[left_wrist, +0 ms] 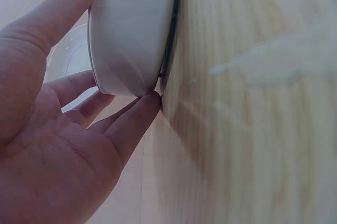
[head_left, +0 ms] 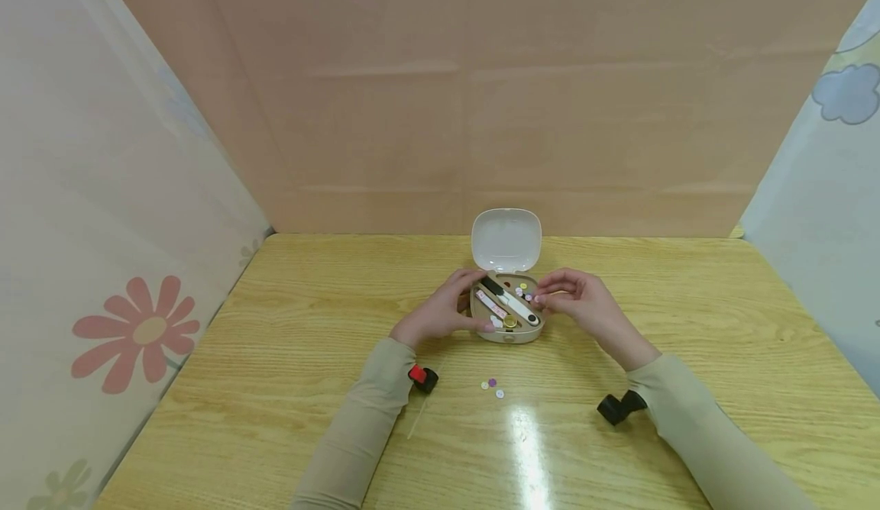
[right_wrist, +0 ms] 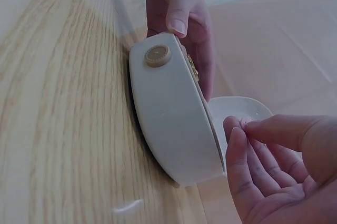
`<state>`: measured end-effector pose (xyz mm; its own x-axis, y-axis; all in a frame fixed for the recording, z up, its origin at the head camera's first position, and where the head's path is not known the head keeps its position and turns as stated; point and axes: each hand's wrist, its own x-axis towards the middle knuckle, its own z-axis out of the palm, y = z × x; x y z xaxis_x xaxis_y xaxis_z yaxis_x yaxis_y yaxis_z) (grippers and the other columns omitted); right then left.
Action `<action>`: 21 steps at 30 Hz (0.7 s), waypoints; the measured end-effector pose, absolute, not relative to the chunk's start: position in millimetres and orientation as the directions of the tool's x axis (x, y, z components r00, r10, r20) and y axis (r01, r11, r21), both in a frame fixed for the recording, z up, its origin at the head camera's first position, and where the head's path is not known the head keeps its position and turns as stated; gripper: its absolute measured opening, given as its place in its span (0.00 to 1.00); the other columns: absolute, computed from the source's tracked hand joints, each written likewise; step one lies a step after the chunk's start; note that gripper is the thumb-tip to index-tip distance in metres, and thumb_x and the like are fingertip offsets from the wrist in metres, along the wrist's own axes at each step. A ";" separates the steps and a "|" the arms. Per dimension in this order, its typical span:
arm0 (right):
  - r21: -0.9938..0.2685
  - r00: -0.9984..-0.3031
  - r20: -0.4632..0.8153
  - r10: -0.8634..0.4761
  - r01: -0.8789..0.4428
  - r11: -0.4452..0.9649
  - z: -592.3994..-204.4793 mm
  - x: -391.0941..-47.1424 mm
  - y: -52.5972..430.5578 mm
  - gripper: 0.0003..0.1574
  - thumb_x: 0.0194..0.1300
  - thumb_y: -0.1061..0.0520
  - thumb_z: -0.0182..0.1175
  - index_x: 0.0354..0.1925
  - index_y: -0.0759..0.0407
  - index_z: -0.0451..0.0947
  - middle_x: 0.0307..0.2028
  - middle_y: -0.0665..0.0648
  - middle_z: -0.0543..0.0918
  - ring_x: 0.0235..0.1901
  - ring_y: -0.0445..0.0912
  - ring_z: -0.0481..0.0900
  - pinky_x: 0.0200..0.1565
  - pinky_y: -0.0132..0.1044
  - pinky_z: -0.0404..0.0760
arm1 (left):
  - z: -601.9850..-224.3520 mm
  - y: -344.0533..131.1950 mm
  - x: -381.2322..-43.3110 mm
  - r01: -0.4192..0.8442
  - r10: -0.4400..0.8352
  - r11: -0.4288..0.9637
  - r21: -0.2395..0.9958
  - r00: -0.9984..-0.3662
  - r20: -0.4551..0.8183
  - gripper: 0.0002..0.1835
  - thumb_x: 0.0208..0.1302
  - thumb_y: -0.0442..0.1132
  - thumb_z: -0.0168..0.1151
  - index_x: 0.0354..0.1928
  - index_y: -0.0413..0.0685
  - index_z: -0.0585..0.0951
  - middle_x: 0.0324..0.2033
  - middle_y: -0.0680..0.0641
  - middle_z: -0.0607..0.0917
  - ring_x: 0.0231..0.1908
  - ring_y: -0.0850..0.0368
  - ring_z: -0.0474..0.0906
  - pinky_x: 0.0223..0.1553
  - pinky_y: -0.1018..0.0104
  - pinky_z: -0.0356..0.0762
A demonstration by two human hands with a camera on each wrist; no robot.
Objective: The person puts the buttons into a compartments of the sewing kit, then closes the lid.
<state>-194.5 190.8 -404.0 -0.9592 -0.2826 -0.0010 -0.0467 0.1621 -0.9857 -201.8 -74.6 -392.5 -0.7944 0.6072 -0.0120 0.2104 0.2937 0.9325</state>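
A small white sewing box (head_left: 509, 337) stands on the table with its lid (head_left: 506, 239) raised at the back. My left hand (head_left: 440, 311) grips its left side, thumb at the front rim and fingers behind; the left wrist view shows the fingertips against the box wall (left_wrist: 131, 29). Over the right rim, my right hand (head_left: 584, 304) pinches a small pinkish button (right_wrist: 245, 122) between thumb and index finger. Inside lie a white tool with a black end (head_left: 512, 302), a pink patterned strip (head_left: 490, 304), a gold round piece (head_left: 509, 321) and several loose buttons (head_left: 523, 286).
On the wooden table (head_left: 309, 327), in front of the box, lie a purple button (head_left: 492, 382), a pale yellow button (head_left: 484, 385) and a white button (head_left: 499, 394). A peach backdrop (head_left: 385, 128) rises behind the table, with patterned cloth (head_left: 137, 189) at both sides.
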 end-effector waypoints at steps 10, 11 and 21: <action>-0.987 -0.966 -0.019 -0.259 -0.023 0.160 -410.8 -202.1 192.3 0.19 0.63 0.67 0.61 0.50 0.78 0.71 0.44 0.71 0.81 0.37 0.44 0.84 0.40 0.38 0.84 | -392.1 -75.1 -201.8 0.210 0.613 0.285 0.935 -0.790 -0.009 0.47 0.53 0.29 0.71 0.72 0.35 0.54 0.67 0.35 0.55 0.66 0.41 0.58 0.65 0.51 0.61; -0.987 -0.965 -0.018 -0.261 -0.025 0.162 -411.4 -202.8 192.5 0.19 0.64 0.67 0.61 0.50 0.78 0.71 0.44 0.72 0.81 0.37 0.44 0.84 0.41 0.38 0.84 | -392.1 -75.1 -201.7 0.209 0.611 0.286 0.935 -0.792 -0.009 0.47 0.53 0.29 0.71 0.72 0.35 0.54 0.67 0.35 0.55 0.66 0.41 0.58 0.65 0.51 0.61; -0.982 -0.970 -0.020 -0.241 -0.025 0.186 -412.6 -207.7 192.2 0.21 0.63 0.67 0.61 0.51 0.77 0.70 0.46 0.72 0.80 0.38 0.44 0.84 0.41 0.36 0.83 | -393.5 -74.6 -201.6 0.210 0.607 0.296 0.932 -0.794 -0.014 0.47 0.54 0.30 0.71 0.72 0.35 0.54 0.66 0.35 0.56 0.66 0.40 0.58 0.64 0.48 0.61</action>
<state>-207.7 192.2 -412.6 -0.9704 -0.2408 -0.0205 -0.0255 0.1861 -0.9822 -201.6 -74.6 -393.5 -0.7942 0.6075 -0.0139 0.2103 0.2962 0.9317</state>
